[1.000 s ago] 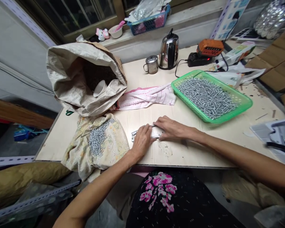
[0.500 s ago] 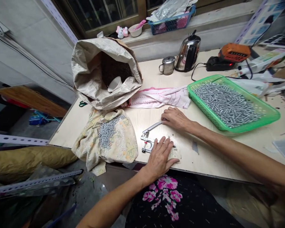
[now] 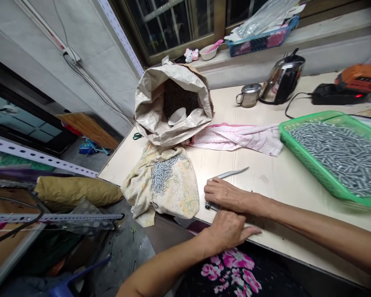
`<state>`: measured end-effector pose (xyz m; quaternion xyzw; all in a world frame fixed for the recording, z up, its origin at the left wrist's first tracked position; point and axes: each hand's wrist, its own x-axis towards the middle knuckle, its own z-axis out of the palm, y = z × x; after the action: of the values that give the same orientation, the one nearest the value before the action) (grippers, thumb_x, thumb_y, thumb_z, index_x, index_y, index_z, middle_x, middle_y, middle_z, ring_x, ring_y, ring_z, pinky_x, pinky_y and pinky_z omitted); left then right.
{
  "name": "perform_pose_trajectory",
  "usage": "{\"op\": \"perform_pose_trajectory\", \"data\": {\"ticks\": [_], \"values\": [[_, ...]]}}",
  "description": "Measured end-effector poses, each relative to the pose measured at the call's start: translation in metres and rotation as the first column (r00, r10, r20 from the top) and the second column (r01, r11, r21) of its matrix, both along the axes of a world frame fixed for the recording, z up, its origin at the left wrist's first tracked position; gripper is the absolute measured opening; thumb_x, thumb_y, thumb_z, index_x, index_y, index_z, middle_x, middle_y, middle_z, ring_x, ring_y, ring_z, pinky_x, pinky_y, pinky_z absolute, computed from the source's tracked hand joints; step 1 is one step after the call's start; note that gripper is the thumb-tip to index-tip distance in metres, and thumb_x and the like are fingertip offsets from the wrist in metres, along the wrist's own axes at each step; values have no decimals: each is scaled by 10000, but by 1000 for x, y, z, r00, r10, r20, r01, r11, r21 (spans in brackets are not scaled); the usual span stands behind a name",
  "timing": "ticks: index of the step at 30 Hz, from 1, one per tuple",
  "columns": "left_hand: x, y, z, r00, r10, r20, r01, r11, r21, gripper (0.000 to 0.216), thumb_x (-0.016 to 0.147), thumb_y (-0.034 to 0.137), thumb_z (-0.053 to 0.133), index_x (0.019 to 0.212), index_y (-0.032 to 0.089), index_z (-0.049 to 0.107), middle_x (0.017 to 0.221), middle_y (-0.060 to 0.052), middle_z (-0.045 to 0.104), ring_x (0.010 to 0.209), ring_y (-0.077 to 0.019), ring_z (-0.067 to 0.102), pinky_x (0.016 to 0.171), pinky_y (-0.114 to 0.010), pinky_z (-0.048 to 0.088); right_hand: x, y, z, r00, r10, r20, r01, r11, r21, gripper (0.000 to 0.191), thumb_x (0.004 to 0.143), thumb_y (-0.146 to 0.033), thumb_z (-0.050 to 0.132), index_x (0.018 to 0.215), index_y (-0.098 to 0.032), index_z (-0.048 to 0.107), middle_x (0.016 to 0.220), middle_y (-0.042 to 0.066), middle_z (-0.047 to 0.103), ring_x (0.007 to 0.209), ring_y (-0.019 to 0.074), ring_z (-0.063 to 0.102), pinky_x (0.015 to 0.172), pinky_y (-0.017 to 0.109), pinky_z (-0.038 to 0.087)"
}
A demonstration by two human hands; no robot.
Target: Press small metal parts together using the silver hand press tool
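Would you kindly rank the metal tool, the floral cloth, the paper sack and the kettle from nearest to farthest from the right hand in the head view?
1. metal tool: under the right hand, touching.
2. floral cloth: just to its left.
3. paper sack: farther back, left.
4. kettle: far back edge, right.

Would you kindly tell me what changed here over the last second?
The metal tool was drawn toward the near edge of the table. The right hand shifted from its handle to cover its head; the left hand let go, lying flat at the edge. Bag and basket stayed.
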<state>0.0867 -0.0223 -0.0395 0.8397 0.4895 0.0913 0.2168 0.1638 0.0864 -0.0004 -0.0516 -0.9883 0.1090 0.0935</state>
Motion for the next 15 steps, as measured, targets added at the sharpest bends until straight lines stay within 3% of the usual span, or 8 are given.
{"op": "perform_pose_trajectory", "data": {"ticks": [5, 10, 13, 15], "values": [[2, -1, 2, 1000, 12, 1, -12, 1000, 13, 610, 887, 602, 510, 1098, 58, 684, 1079, -231, 685, 1055, -355, 644, 939, -458, 510, 4, -1, 3, 997, 72, -19, -71, 996, 47, 165, 953, -159, 530, 793, -165, 571, 820, 31, 581, 815, 189, 449, 756, 338, 310], [-4, 2, 7, 998, -16, 57, 19, 998, -64, 545, 905, 549, 522, 1111, 66, 667, 1076, -205, 693, 1052, -347, 645, 924, -454, 518, 1, 3, 2, 994, 112, 14, -112, 993, 42, 159, 939, -171, 556, 781, -179, 565, 800, 24, 585, 817, 192, 470, 733, 333, 345], [-4, 1, 5, 997, -8, 79, 11, 999, -49, 560, 912, 537, 517, 1192, 66, 632, 1103, -197, 686, 1108, -335, 617, 960, -436, 501, -1, -2, 7, 979, 194, -58, -190, 979, 72, 148, 960, -142, 485, 853, -170, 583, 844, 39, 598, 807, 185, 492, 750, 345, 387], [-4, 0, 3, 995, -14, 97, 14, 1000, -2, 566, 911, 530, 524, 1239, 76, 603, 1134, -185, 675, 1163, -324, 583, 998, -427, 479, 1, -4, 16, 969, 187, -163, -185, 982, 24, 173, 974, -125, 428, 930, -160, 591, 896, 54, 616, 818, 175, 518, 752, 337, 422]]}}
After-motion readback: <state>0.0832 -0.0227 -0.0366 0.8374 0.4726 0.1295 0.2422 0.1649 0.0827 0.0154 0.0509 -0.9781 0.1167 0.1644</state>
